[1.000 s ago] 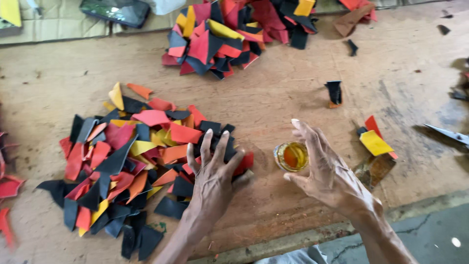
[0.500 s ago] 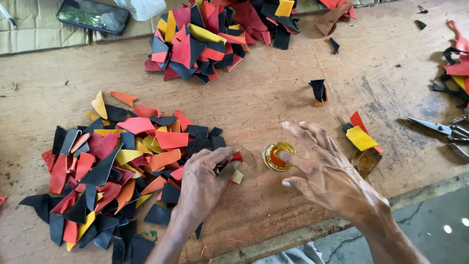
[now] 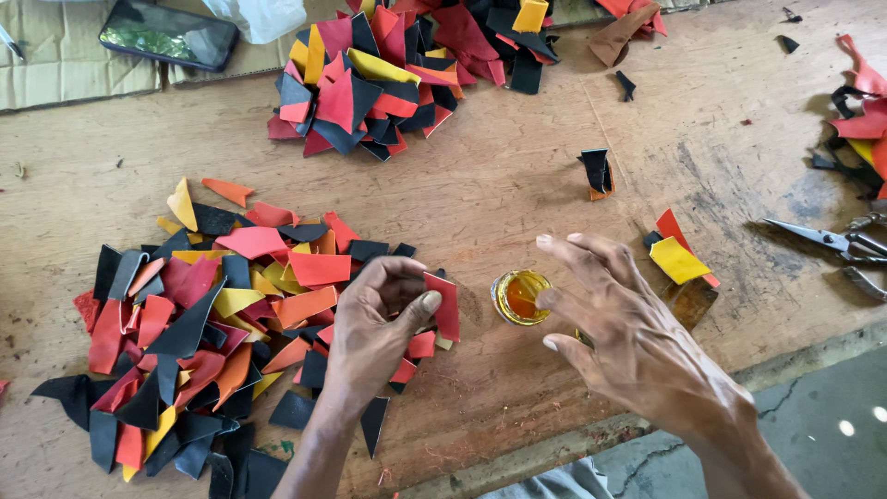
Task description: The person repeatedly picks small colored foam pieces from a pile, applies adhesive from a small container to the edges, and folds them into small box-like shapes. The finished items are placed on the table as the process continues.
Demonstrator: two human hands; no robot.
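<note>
The left hand (image 3: 374,333) pinches a flat red scrap (image 3: 447,305) between thumb and curled fingers, holding it upright at the right edge of a loose heap of cut pieces (image 3: 199,314): matte, leathery triangles and slivers in red, orange, yellow and black. The right hand (image 3: 637,346) hovers with fingers spread, gripping nothing, its fingertips just beside a small round container (image 3: 519,296) of glossy amber liquid. All sit on a worn, scratched wooden tabletop (image 3: 499,185). A second heap (image 3: 397,74) lies farther back, a dark phone (image 3: 169,34) at the far left, and metal scissors (image 3: 832,242) at the right.
</note>
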